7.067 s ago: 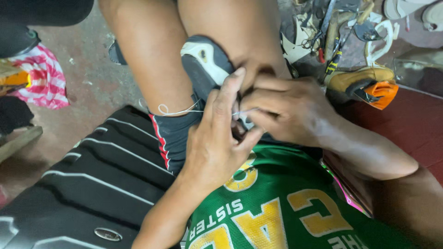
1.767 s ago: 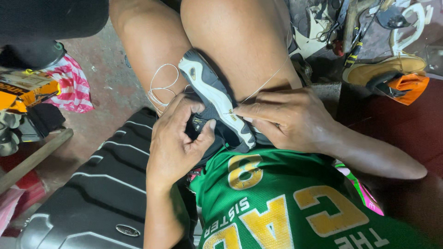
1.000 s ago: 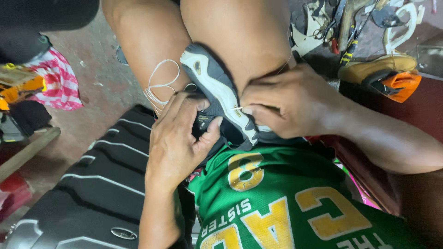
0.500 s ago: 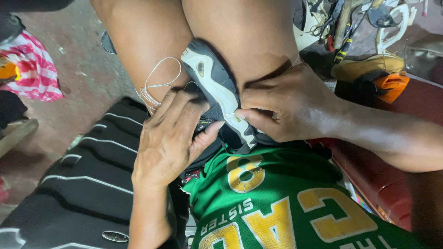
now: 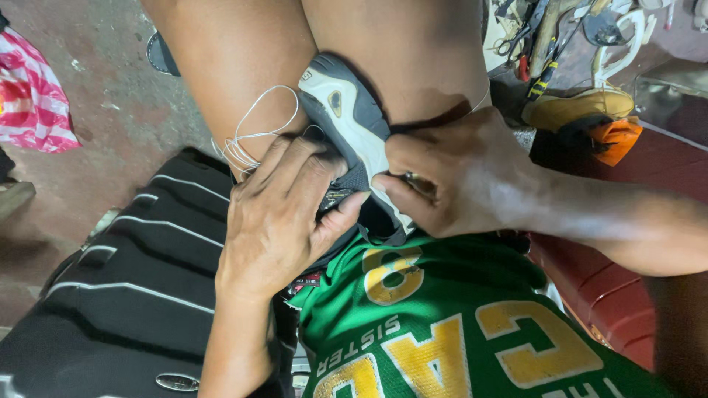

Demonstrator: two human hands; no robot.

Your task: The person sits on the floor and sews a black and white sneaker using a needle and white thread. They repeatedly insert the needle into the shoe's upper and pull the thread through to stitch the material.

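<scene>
Pinching hard, the right hand (image 5: 461,177) is gripping something small and shiny between thumb and forefinger at the pale edge of the sole of a shoe (image 5: 352,125); it looks like a needle, though too little of it is showing to be sure. Closing thumb and forefinger that tightly is giving a firm hold on so thin a thing right where it is meeting the sole. Beside it, the left hand (image 5: 284,214) is lying with its fingers spread and pressed flat over the dark upper of the shoe, the thumb hooked under the near end, which seems to be holding the shoe steady against the pull from the other side. The shoe itself is being clamped between the person's bare knees, sole turned up toward the camera, so both hands are free to work on it. A loop of white thread (image 5: 254,129) is trailing from the shoe across the left thigh, lying slack there and out of the hands' way. Below the hands a green jersey with yellow lettering (image 5: 457,332) is filling the lower view, and a black striped bag (image 5: 125,280) is lying by the left leg. Farther out, a yellowish shoe with an orange piece (image 5: 590,121) is sitting among scattered tools (image 5: 542,44), and a pink striped plastic bag (image 5: 33,99) is lying on the concrete floor (image 5: 110,44).
</scene>
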